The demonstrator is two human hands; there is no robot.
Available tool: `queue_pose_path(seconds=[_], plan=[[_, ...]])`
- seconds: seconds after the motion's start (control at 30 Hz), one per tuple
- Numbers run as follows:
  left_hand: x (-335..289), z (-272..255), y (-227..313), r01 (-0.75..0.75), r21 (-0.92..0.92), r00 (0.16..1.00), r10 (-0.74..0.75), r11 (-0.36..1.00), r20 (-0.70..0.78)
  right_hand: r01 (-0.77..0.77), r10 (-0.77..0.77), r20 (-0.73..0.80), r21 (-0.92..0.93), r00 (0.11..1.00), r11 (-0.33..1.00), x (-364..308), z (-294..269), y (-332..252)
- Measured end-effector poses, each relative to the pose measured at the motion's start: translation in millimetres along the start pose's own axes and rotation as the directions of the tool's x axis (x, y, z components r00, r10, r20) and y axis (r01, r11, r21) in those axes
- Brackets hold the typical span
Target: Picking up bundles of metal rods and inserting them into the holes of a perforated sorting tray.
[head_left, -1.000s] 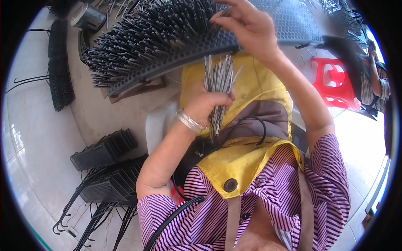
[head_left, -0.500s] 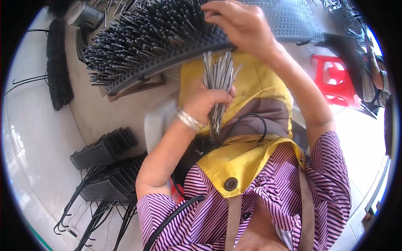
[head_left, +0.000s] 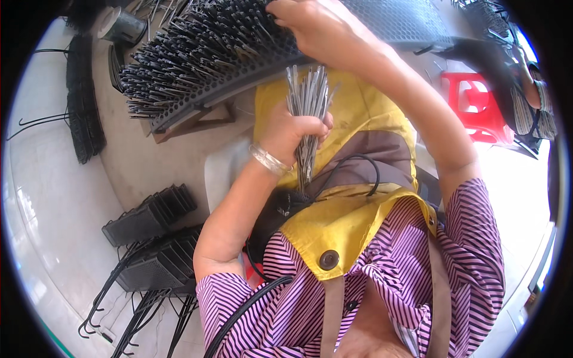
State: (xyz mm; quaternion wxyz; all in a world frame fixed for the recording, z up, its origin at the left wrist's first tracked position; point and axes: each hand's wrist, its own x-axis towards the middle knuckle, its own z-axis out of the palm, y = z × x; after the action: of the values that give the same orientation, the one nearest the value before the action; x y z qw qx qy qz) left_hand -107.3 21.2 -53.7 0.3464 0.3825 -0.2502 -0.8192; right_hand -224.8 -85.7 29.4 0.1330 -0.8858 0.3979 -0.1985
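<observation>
My left hand (head_left: 295, 132) is closed round a bundle of thin grey metal strips (head_left: 308, 98), held upright above my yellow apron (head_left: 352, 113). Their tops fan out a little over the fist. Ahead lies a curved grey plate full of round holes (head_left: 412, 27). Its left part bristles with many dark strips (head_left: 197, 51) standing in the holes; holes to the right are bare. My right hand (head_left: 319, 30) reaches over the plate at the edge of the standing strips, fingers bent and pinched together. What its fingertips hold is too small to make out.
A metal can (head_left: 122, 27) stands at the far left, near loose strips. Black racks with long hooks (head_left: 158, 262) lie on the floor at lower left, and more black pieces (head_left: 83, 101) beyond. A red plastic stool (head_left: 474, 107) and another person's arm (head_left: 528, 86) are at right.
My right hand has moved left and slightly away from me, toward the standing strips. My left hand keeps the bundle, its top a little farther up in view.
</observation>
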Motion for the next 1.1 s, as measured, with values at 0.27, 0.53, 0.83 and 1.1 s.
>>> queue_pose_path(seconds=[0.27, 0.53, 0.83, 1.1], plan=[[11.8, 1.5, -2.8, -0.008, -0.008, 0.997, 0.008, 1.000, 0.075, 0.176, -0.182, -0.025, -0.153, 0.983, 0.973, 17.1, 3.8, 15.3], [21.5, -2.5, -4.2, -0.035, -0.167, 0.976, 0.070, 0.985, 0.208, 0.019, -0.028, -0.038, -0.225, 0.999, 0.974, 10.7, 13.6, 22.5], [22.0, -0.6, -13.5, -0.045, -0.187, 0.969, 0.088, 0.981, 0.230, -0.061, 0.076, -0.237, 0.074, 0.969, 0.995, -3.1, 28.9, 35.8], [24.1, -0.4, -17.4, -0.028, -0.197, 0.970, 0.075, 0.980, 0.232, -0.113, 0.167, -0.441, 0.147, 0.882, 0.983, 2.8, 33.2, 40.5]])
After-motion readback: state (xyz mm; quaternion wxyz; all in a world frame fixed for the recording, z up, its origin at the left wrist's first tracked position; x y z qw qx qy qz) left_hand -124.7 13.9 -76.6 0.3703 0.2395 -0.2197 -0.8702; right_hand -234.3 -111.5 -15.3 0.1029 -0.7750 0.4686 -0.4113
